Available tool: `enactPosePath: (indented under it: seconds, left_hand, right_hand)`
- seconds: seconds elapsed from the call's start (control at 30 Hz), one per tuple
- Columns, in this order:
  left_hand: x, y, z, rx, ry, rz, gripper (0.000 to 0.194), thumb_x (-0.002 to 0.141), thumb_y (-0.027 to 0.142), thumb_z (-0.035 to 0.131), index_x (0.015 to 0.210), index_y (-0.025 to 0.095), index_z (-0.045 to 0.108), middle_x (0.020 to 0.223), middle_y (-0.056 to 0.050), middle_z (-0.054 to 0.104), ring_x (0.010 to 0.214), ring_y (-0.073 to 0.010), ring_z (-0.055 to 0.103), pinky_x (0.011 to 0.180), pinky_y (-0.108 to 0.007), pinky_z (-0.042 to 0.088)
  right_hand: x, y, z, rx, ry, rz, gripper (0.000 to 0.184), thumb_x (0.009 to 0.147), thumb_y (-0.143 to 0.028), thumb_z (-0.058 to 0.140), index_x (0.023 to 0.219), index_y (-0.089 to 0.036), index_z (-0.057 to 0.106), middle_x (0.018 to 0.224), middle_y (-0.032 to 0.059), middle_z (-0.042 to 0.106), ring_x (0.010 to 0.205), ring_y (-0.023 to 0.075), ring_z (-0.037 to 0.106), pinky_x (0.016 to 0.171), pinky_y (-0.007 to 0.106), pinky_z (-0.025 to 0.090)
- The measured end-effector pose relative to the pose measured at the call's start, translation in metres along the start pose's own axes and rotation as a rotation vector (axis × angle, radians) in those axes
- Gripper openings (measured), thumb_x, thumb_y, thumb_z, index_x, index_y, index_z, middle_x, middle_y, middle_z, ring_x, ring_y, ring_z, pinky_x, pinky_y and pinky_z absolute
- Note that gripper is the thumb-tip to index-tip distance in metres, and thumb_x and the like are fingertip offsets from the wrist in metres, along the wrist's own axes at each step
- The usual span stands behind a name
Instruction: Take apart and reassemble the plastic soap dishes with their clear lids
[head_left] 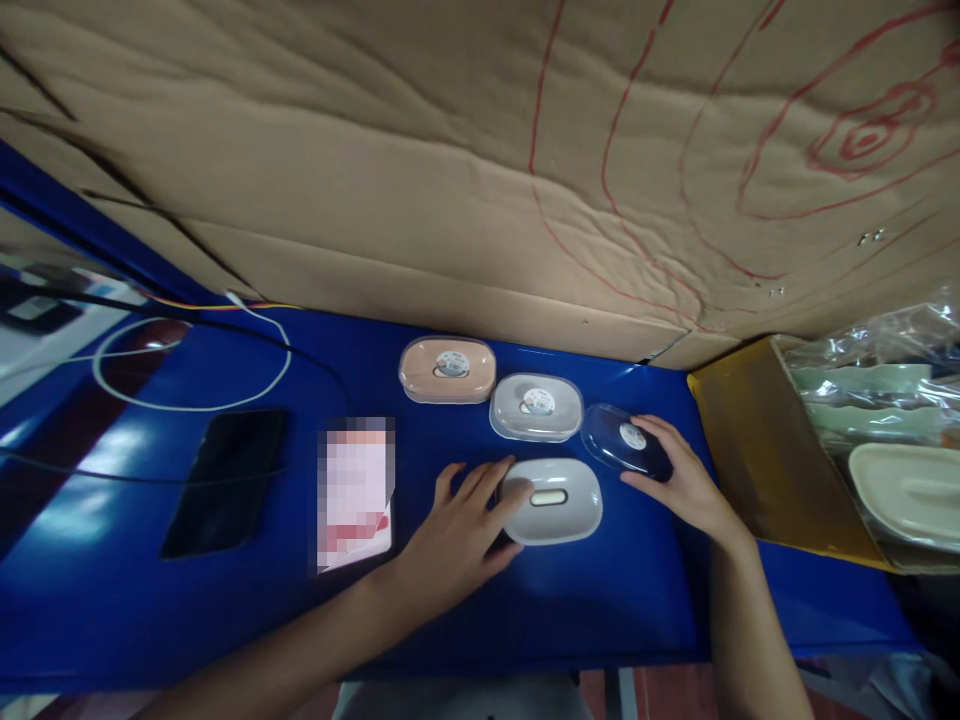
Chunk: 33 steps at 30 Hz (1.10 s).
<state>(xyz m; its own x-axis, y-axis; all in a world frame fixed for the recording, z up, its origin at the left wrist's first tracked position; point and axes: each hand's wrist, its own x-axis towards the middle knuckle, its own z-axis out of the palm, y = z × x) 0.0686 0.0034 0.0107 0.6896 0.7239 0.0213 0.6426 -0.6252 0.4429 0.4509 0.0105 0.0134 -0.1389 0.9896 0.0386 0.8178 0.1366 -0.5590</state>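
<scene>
A white oval soap dish (pixel 579 523) with a slot in its middle lies on the blue table. My left hand (pixel 466 525) holds its left end, the index finger reaching over the inside and the thumb at the near edge. To the upper right, my right hand (pixel 686 480) grips a clear plastic lid (pixel 611 440) with a round label, between thumb and fingers. Behind the dish sits a white soap box (pixel 510 408) under a clear labelled lid. Left of that one is a peach soap box (pixel 420 370), also lidded.
A phone with a lit, blurred screen (pixel 356 490) and a dark phone (pixel 225 485) lie at left, near a white cable (pixel 187 408). An open carton (pixel 780 470) with wrapped green pieces and a cream dish (pixel 907 490) stands at right. Cardboard (pixel 420 180) walls the back.
</scene>
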Motion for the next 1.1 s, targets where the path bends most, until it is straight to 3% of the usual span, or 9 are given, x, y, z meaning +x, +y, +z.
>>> enactPosePath:
  seconds: [0.2,0.33,0.6,0.77,1.1]
  left_hand:
    - [0.001,0.000,0.000,-0.028,0.005,-0.012,0.066,0.100,0.028,0.067,0.159,0.025,0.039,0.161,-0.016,0.050,0.144,-0.0365,0.051,0.118,-0.063,0.028]
    - [0.002,-0.001,0.002,-0.030,-0.001,-0.018,0.066,0.099,0.027,0.065,0.160,0.025,0.037,0.160,-0.016,0.051,0.143,-0.0361,0.051,0.119,-0.063,0.028]
    - [0.002,0.000,0.001,-0.034,-0.007,-0.033,0.074,0.098,0.027,0.068,0.163,0.025,0.032,0.159,-0.017,0.052,0.142,-0.0363,0.052,0.118,-0.063,0.030]
    - [0.002,-0.002,0.002,-0.048,-0.010,-0.034,0.078,0.098,0.028,0.069,0.164,0.025,0.028,0.158,-0.015,0.053,0.142,-0.0365,0.052,0.119,-0.064,0.030]
    - [0.005,-0.002,-0.008,-0.125,-0.047,-0.044,0.089,0.094,0.023,0.076,0.163,0.028,0.020,0.154,-0.014,0.056,0.141,-0.0347,0.053,0.120,-0.064,0.028]
  right_hand:
    - [-0.008,-0.028,-0.004,0.104,-0.229,-0.055,0.078,0.090,-0.053,0.080,0.157,-0.038,0.044,0.163,0.0088,0.046,0.153,0.0325,0.045,0.126,0.056,0.038]
    - [-0.012,-0.040,0.000,0.131,-0.305,-0.072,0.080,0.089,-0.053,0.080,0.158,-0.040,0.041,0.166,0.0083,0.043,0.154,0.0316,0.043,0.125,0.055,0.039]
    - [-0.014,-0.045,-0.003,0.142,-0.358,-0.056,0.080,0.088,-0.054,0.082,0.156,-0.039,0.044,0.166,0.0103,0.042,0.155,0.0340,0.042,0.126,0.058,0.038]
    - [-0.017,-0.055,-0.005,0.188,-0.411,-0.097,0.082,0.087,-0.053,0.083,0.158,-0.038,0.043,0.168,0.0098,0.040,0.155,0.0333,0.042,0.125,0.053,0.041]
    - [-0.019,-0.096,0.027,-0.104,-0.320,-0.219,0.080,0.091,-0.041,0.080,0.161,-0.041,0.041,0.171,0.0062,0.037,0.155,0.0357,0.040,0.121,0.058,0.045]
